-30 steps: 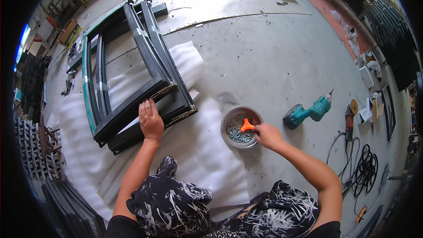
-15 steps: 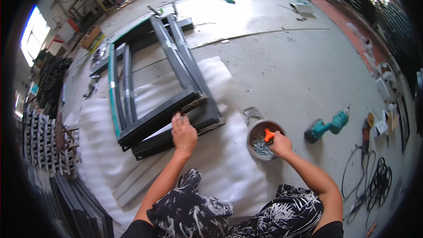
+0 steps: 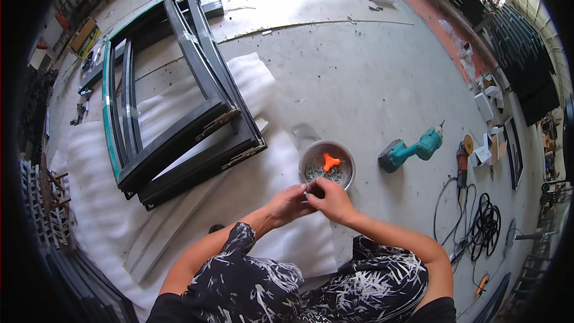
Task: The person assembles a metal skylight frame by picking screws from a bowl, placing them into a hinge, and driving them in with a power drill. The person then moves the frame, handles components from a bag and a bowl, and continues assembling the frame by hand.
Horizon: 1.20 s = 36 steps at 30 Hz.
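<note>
My left hand and my right hand meet in front of the bowl, fingertips pinched close together. Whatever lies between the fingers is too small or hidden to name. Just beyond them stands a round metal bowl of small silvery screws. An orange three-armed handle tool rests on the screws. To the left, two dark metal frames lie stacked askew on white foam sheeting, apart from both hands.
A teal cordless drill lies on the floor right of the bowl. Farther right are an angle grinder and its coiled black cable. Pale flat strips lie on the foam. Long dark profiles are at lower left.
My left hand has left the dark frame and come right to meet my right hand. My right hand has come out of the bowl, leaving the orange tool there. The view has shifted right.
</note>
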### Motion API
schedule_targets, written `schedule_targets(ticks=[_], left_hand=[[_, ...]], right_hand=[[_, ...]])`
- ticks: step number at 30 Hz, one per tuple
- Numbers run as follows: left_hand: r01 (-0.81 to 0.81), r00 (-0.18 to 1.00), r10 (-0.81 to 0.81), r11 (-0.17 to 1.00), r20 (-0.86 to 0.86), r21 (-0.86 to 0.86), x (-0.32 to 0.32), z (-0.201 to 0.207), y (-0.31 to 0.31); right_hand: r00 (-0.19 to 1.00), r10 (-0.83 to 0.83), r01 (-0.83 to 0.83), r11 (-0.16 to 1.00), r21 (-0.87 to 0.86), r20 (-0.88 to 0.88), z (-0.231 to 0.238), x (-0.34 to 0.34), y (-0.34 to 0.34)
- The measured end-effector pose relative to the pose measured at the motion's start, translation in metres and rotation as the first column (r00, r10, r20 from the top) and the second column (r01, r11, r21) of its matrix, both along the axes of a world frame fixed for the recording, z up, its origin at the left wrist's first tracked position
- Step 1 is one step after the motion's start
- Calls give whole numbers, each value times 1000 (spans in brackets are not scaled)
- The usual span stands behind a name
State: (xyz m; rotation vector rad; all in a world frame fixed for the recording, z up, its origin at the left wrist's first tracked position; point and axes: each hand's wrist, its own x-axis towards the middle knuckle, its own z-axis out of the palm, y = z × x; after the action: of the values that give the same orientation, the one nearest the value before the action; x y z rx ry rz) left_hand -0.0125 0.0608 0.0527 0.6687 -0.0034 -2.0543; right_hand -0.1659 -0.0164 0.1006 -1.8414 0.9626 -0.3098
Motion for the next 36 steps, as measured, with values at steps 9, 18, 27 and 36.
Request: schedule_targets(ticks=[9, 18, 27, 36], left_hand=[[-418, 854, 393, 909, 340, -1, 58, -5, -7], [-220, 794, 155, 975, 588, 40, 38, -6, 6], [32, 687, 67, 992, 723, -122, 24, 32, -16], [457, 621, -179, 874, 763, -166, -46, 69, -96]], right_hand=[[915, -243, 283, 955, 86, -322, -34, -100, -83], [592, -775, 804, 588, -92, 219, -54, -207, -180], [630, -654, 664, 733, 146, 418, -81, -186, -129], [661, -664, 241, 628, 740, 349, -98, -157, 61]])
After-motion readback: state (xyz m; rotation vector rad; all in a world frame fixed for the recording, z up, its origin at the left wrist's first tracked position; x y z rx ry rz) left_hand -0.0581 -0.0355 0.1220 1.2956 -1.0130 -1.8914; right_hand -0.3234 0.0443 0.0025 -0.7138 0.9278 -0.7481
